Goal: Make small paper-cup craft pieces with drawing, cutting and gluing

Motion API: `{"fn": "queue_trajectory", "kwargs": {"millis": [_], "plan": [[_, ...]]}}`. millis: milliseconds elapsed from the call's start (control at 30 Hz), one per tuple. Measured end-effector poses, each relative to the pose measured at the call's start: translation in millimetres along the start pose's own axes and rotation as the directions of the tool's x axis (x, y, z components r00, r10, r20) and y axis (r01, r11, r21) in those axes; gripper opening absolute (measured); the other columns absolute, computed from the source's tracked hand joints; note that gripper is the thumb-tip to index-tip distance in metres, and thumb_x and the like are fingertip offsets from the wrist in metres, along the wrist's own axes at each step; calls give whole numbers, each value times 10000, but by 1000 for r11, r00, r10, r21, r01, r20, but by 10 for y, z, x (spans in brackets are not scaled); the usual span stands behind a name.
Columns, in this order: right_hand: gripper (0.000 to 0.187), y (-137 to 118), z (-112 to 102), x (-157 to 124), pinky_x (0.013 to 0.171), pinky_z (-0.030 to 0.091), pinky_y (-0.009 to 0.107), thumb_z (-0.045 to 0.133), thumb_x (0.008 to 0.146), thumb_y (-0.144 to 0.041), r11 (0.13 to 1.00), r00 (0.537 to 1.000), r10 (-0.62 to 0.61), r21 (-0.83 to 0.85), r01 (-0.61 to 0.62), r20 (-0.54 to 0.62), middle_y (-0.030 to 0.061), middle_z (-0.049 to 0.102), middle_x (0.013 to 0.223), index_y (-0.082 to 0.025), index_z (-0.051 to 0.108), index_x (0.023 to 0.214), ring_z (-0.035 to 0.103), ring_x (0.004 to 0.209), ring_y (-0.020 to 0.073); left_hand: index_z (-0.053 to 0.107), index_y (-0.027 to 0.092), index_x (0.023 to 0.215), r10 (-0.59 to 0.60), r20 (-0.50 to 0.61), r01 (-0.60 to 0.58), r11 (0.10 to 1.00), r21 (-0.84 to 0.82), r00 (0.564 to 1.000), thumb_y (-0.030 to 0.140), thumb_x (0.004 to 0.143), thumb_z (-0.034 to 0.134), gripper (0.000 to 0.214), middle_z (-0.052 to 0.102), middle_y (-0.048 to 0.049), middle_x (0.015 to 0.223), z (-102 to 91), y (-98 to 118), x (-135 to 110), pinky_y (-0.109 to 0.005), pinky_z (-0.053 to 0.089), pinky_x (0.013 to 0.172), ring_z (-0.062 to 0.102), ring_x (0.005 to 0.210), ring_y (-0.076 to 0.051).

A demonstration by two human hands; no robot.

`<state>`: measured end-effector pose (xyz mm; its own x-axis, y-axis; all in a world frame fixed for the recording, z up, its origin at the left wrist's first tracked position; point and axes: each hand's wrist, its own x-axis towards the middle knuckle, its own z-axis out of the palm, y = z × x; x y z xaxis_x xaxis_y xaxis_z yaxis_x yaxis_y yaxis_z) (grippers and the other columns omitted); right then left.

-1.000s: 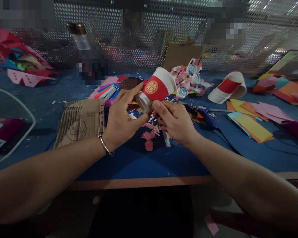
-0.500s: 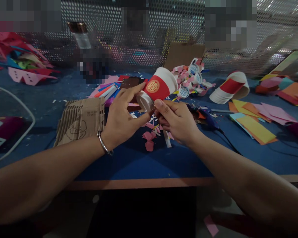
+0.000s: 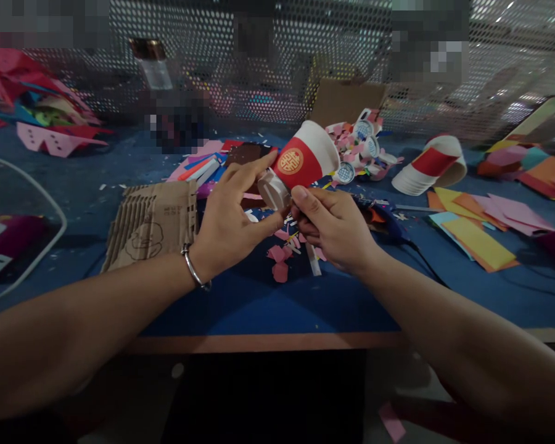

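Observation:
A red and white paper cup (image 3: 300,161) with a gold emblem is held up tilted, its wide end toward the upper right. At its lower left end sits a whitish, round, cap-like piece (image 3: 274,190); whether it is joined to the cup I cannot tell. My left hand (image 3: 238,213) wraps around this end, thumb below and fingers above. With thumb and curled fingers, my right hand (image 3: 326,225) pinches the cup's lower side near the piece. Pink paper scraps (image 3: 280,262) lie on the table beneath.
Folded brown cardboard (image 3: 155,222) lies left. A blue corded tool (image 3: 391,222) rests right of my right hand. Farther right are stacked paper cups (image 3: 428,165) and coloured paper sheets (image 3: 481,237). Decorated paper pieces (image 3: 363,145) lie behind the cup, before a perforated metal screen (image 3: 287,74).
The cup has shifted slightly to the right and turned a little, so its emblem faces me more. Both hands keep nearly the same grip.

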<state>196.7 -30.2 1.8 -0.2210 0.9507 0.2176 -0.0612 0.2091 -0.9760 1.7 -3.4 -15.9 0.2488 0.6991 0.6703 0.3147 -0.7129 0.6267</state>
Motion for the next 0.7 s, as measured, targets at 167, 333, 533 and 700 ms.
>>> {"fn": "queue_trajectory", "kwargs": {"millis": [167,333,533,700], "plan": [[652,16,-19,7,424,185,278,796,860,-833,994,999,-30,-101,28,-19,-78,378,529,-233,600,697,293,467,85,703,322,1461,16,0,-16,1000,4,1000,263,850,846,631,744,-99,1346,14,13,-11,-461,729,921,742,1199,-300],[634,9,-41,16,456,192,287,781,878,-830,990,996,-68,-123,61,-51,-71,372,561,-242,605,721,297,502,97,715,306,1413,-3,-30,3,1000,15,1000,303,867,851,563,768,-88,1341,-11,-71,24,-457,716,928,755,1165,-282],[643,-101,-196,96,465,179,312,763,869,-864,981,976,-128,-167,99,-176,-76,333,580,-268,550,753,259,493,99,638,298,1401,-122,-187,105,990,-96,975,435,982,792,468,775,-67,1246,-36,-412,90,-391,691,880,776,1060,-223],[626,-89,-492,214,518,172,332,750,890,-851,918,960,-181,-387,87,-213,-68,358,577,-261,569,782,280,508,105,608,314,1329,-167,-210,133,977,-166,963,453,1058,685,313,775,-54,1195,-5,-479,103,-397,682,930,773,1086,-205]]}}
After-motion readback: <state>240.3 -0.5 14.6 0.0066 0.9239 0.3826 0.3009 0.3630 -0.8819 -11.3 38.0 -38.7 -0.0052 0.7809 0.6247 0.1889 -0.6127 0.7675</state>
